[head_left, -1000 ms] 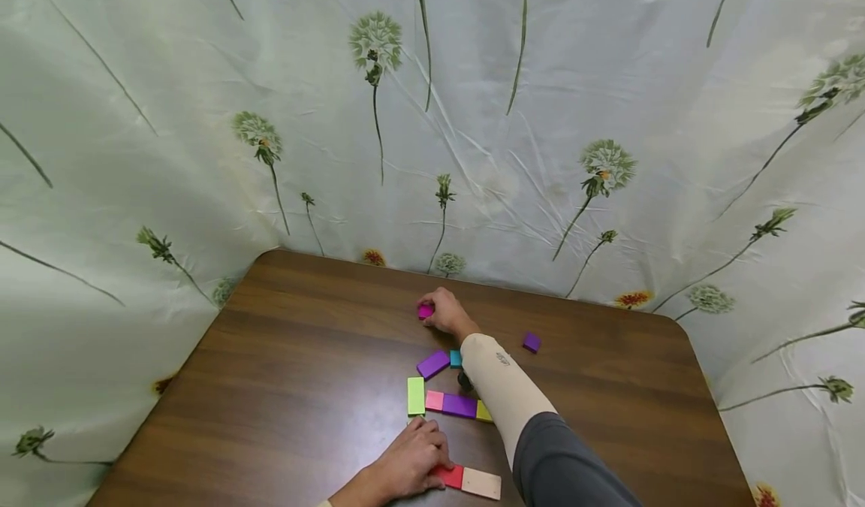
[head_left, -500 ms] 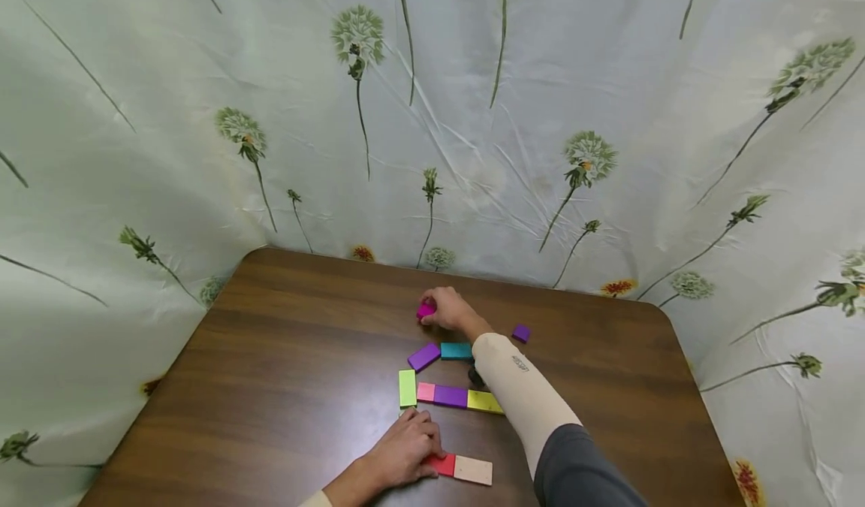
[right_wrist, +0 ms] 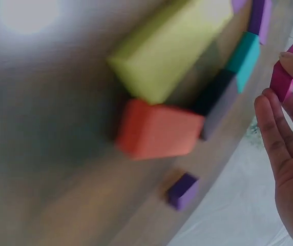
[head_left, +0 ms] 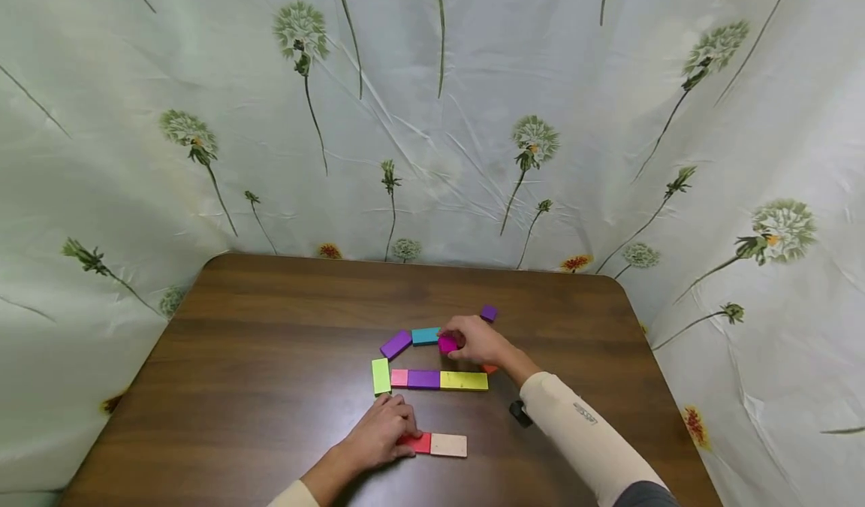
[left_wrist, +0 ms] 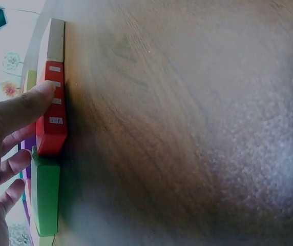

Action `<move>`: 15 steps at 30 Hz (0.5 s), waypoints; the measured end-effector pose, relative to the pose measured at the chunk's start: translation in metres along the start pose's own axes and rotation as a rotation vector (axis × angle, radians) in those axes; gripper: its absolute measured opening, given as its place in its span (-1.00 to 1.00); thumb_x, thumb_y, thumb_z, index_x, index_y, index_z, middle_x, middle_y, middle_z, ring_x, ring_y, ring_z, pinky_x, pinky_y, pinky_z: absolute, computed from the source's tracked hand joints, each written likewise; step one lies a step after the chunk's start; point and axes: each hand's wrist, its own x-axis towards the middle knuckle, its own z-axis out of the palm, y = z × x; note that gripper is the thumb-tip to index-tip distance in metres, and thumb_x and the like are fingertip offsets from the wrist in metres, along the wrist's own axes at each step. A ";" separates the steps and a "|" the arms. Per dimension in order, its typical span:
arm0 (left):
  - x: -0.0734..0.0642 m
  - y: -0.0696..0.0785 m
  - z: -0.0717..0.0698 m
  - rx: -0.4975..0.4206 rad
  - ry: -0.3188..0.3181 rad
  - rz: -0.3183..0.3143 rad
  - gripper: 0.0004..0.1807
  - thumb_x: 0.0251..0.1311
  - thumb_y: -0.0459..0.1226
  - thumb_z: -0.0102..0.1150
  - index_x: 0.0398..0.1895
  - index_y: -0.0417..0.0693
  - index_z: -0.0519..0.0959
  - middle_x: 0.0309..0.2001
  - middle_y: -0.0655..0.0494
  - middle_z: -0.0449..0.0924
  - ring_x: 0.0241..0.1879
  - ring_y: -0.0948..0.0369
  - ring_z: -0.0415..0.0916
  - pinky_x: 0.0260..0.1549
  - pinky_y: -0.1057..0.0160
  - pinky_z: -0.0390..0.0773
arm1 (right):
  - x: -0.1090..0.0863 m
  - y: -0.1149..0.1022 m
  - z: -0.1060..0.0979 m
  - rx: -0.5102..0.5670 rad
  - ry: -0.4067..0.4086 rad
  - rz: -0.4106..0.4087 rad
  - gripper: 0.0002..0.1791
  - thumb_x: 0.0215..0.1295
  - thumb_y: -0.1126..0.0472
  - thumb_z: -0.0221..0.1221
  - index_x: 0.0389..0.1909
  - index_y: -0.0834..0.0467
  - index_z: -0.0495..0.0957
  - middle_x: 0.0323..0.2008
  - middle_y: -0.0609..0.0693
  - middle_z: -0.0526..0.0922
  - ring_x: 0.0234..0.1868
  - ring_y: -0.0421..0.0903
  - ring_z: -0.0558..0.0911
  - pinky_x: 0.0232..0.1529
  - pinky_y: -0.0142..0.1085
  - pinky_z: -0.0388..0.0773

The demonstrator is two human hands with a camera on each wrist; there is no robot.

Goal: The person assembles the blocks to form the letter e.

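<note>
In the head view my right hand [head_left: 478, 340] pinches a small magenta block [head_left: 447, 344] between thumb and fingers, close to the right end of the teal block [head_left: 426, 336]. The right wrist view shows that magenta block [right_wrist: 284, 79] held above the table, near a black block [right_wrist: 217, 100] and an orange block [right_wrist: 162, 130]. My left hand [head_left: 380, 432] grips the red block [head_left: 422, 442], thumb on its near side and a finger behind. A plain wooden block [head_left: 449, 445] adjoins the red one. At its other end stands a green block [left_wrist: 46, 200], covered by my hand in the head view.
A pink [head_left: 399, 378], a purple [head_left: 423, 379] and a yellow block [head_left: 464, 381] form a row beside an upright lime block [head_left: 381, 376]. Another purple block [head_left: 396, 344] slants toward the teal one. A small purple cube [head_left: 489, 313] lies farther back. Flowered curtain [head_left: 432, 116] borders the table's far edge.
My right hand has brought the magenta block nearer and beside the teal block. The left hand still grips the red block. The head view has turned to the right.
</note>
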 end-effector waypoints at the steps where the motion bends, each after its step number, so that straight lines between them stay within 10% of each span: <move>1: -0.001 0.000 0.000 -0.007 -0.013 -0.015 -0.74 -0.20 -0.02 0.49 -0.40 0.13 0.76 -0.44 0.42 0.49 -0.32 0.34 0.31 -0.22 0.26 0.29 | -0.008 0.002 0.001 -0.001 -0.006 -0.010 -0.62 0.05 0.31 0.39 -0.05 0.23 0.63 -0.23 0.00 0.61 -0.31 -0.16 0.51 -0.29 -0.36 0.50; 15: 0.002 0.000 -0.002 -0.060 -0.019 -0.025 -0.76 -0.18 -0.06 0.51 -0.42 0.09 0.75 -0.44 0.40 0.50 -0.34 0.34 0.30 -0.25 0.26 0.28 | -0.087 0.008 0.021 -0.037 -0.130 -0.071 -0.70 0.06 0.41 0.34 -0.14 0.14 0.67 -0.16 -0.06 0.51 -0.21 -0.21 0.51 -0.14 -0.36 0.50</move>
